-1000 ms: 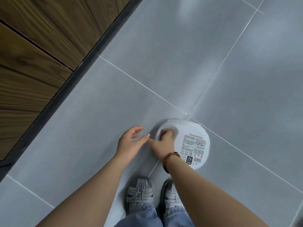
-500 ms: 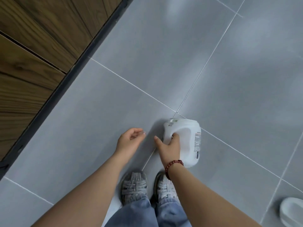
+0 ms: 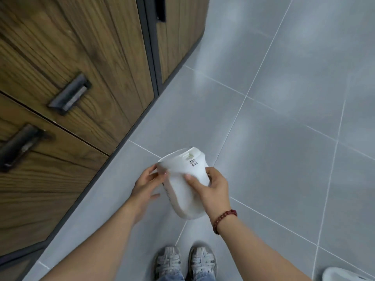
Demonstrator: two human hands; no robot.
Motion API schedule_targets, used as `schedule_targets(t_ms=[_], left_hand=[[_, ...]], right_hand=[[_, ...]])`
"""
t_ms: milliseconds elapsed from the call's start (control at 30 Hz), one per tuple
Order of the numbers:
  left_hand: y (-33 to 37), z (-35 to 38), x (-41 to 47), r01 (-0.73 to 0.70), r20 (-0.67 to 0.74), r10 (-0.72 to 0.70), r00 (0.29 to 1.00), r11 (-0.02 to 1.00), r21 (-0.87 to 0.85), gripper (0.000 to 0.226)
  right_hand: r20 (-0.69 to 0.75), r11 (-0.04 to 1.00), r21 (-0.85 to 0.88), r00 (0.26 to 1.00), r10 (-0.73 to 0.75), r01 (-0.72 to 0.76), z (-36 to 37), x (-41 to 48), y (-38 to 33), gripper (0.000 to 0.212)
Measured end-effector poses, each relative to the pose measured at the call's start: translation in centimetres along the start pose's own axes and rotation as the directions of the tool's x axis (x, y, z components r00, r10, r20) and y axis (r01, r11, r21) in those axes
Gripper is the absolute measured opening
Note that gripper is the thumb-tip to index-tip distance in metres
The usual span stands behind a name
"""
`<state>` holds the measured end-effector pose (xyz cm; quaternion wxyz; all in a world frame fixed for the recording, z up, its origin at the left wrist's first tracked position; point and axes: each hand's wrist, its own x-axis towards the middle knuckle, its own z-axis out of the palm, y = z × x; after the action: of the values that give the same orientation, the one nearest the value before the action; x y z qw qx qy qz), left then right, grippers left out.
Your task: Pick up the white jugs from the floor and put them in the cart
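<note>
1. White plastic jug (image 3: pixel 186 185): a second ago it lay on the floor under my right hand (image 3: pixel 213 189); now it is lifted clear, between both hands and above my shoes (image 3: pixel 168 260).
2. Right hand: clasped round the jug's right side, thumb across its front.
3. Left hand (image 3: pixel 145 185): straight fingers pressed to the jug's left edge, steadying it, not wrapped.
4. Status: pick-up done, I judge; the carry remains, with no cart in view.
5. Second jug (image 3: pixel 343 275): on the floor, well right of and below my right hand.
6. Room: grey tiled floor (image 3: pixel 284 118); wooden cabinet (image 3: pixel 81 47) with dark handles (image 3: pixel 70 94), left of my left hand.
</note>
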<state>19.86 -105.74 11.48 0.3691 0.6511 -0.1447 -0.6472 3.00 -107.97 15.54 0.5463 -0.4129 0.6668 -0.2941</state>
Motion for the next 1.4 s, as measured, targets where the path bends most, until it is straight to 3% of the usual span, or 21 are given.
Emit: schedule_targets(t_ms=[200,333,533,633,800,967,1167,1267,1400], left_hand=[[10.1,-1.0,-8.4,-0.077,0.172,0.059,0.983,0.992,0.097,0.090],[16.6,-0.2,-14.8,-0.179,0.288,0.139,0.948,0.977,0.116,0.090],[23.8,1.5,-23.1,-0.270,0.449,0.235,0.862,0.963,0.015,0.108],[25.9,2.2,-26.0,-0.338,0.468,0.293,0.834,0.941,0.013,0.098],[27.8,4.5,-32.6,-0.468,0.394,0.418,0.818,0.883,0.035,0.089],[26.9,6.7,-39.8,-0.578,0.315,0.536,0.783,0.814,0.054,0.089],[20.9,8.3,-47.9,-0.637,0.176,0.616,0.768,0.764,0.100,0.089],[17.1,7.8,-52.3,-0.624,0.069,0.620,0.781,0.775,0.099,0.090],[13.0,5.6,-58.8,-0.630,-0.079,0.640,0.764,0.767,0.122,0.088]], right_hand=[[0.095,0.984,0.156,0.991,-0.097,0.081,-5.4,-5.6,-13.6,0.032],[0.112,0.965,0.234,0.983,-0.149,0.119,-8.8,-10.0,-20.9,0.031],[0.111,0.926,0.340,0.971,-0.214,0.165,-12.5,-15.7,-26.8,0.041],[0.123,0.926,0.318,0.960,-0.252,0.202,-13.8,-17.8,-28.9,0.047],[0.200,0.932,0.071,0.911,-0.362,0.355,-16.8,-21.5,-31.7,0.062],[0.295,0.902,-0.003,0.863,-0.411,0.431,-20.3,-25.5,-32.4,0.076],[0.455,0.843,0.023,0.745,-0.487,0.537,-24.1,-32.2,-31.3,0.052],[0.574,0.818,0.056,0.652,-0.495,0.572,-24.6,-35.9,-30.6,0.032],[0.717,0.783,0.073,0.513,-0.471,0.618,-22.9,-40.8,-30.4,0.028]])
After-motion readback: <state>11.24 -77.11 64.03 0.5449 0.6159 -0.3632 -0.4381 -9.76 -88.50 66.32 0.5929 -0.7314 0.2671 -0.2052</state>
